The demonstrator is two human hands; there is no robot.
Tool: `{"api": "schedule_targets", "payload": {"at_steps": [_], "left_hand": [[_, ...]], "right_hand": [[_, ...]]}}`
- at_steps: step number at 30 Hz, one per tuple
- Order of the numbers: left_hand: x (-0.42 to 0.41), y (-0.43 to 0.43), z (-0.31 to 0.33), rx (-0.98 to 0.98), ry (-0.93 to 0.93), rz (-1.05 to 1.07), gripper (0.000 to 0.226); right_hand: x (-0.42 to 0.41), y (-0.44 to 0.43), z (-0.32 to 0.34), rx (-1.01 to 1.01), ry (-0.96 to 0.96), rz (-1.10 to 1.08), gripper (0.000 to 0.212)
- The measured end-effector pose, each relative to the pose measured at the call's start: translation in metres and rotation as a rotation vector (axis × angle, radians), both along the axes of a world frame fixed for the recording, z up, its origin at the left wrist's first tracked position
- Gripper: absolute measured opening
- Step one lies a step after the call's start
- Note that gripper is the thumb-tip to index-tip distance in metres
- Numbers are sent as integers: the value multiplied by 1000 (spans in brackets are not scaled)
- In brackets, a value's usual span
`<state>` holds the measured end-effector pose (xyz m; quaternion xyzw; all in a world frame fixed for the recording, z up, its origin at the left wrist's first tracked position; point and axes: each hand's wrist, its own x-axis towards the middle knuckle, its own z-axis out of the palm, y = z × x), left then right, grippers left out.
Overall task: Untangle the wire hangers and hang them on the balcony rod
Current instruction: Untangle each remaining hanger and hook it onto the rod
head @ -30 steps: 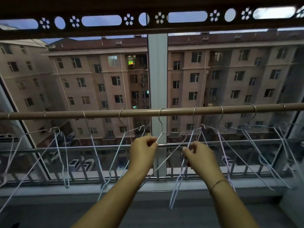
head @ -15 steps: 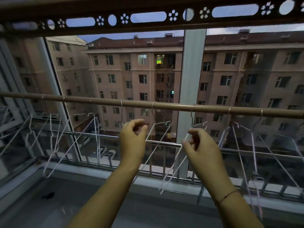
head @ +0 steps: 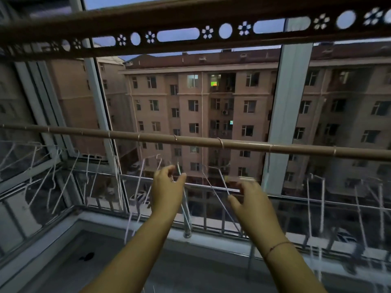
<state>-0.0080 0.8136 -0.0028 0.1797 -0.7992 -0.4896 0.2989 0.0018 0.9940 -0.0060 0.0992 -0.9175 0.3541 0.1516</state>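
A brown balcony rod (head: 243,144) runs across the view, sloping down to the right. Several white wire hangers hang from it by their hooks: a bunch at the left (head: 63,187), two in the middle (head: 213,185) and more at the right (head: 321,199). My left hand (head: 167,187) is raised below the rod with thumb and fingers apart; one hanger wire passes between them. My right hand (head: 249,199) is beside it, blurred, fingers spread, next to another hanger's slanting wire. Neither hand grips anything.
A metal railing (head: 296,199) stands just behind the hangers. A dark perforated beam (head: 179,34) crosses overhead. A pale window post (head: 289,102) rises at the right, window frames at the left. A small dark thing (head: 86,256) lies on the grey floor.
Both hands let go of the hanger wires they pinched a second ago and opened. The view swung to the left, so the rod now slopes and the left window shows.
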Motion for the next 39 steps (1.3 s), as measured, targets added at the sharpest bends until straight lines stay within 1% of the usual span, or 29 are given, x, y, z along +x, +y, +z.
{"api": "schedule_targets", "payload": {"at_steps": [2, 4, 7, 9, 12, 15, 17, 19, 21, 24, 27, 31, 34, 36, 39], "left_hand": [[-8, -15, -2, 72, -57, -67, 45], [-16, -23, -4, 111, -88, -128, 47], [-20, -27, -6, 166, -88, -234, 37], [-20, -27, -7, 154, -88, -274, 29], [-18, -30, -7, 148, -83, -310, 26], [-15, -36, -7, 174, -73, -319, 32], [-10, -40, -5, 151, -43, -311, 36], [-2, -45, -2, 78, -2, -291, 37], [7, -52, 1, 21, 60, -255, 33], [22, -72, 2, -10, 172, -147, 22], [31, -106, -1, 2, 209, -20, 16], [37, -156, -7, -9, 224, 103, 15], [34, -189, -9, -36, 221, 174, 20], [26, -210, -10, -45, 181, 201, 25], [14, -238, -12, -23, 62, 180, 39]], "right_hand": [[-4, -12, -1, 64, -43, -89, 36], [-5, -21, -2, 111, -65, -163, 31], [-6, -28, -6, 130, -76, -242, 19], [-6, -31, -8, 122, -71, -277, 15], [-4, -36, -7, 120, -42, -307, 19], [2, -44, -1, 73, 30, -309, 29], [5, -52, 3, 11, 93, -278, 31], [9, -63, 6, -41, 172, -217, 28], [14, -76, 8, -91, 224, -128, 23], [24, -101, 8, -128, 250, 31, 18], [34, -128, 6, -138, 264, 162, 18], [37, -168, 8, -148, 248, 263, 19], [32, -198, 9, -147, 235, 293, 23], [25, -217, 10, -129, 229, 296, 26], [12, -247, 10, -73, 208, 273, 26]]}}
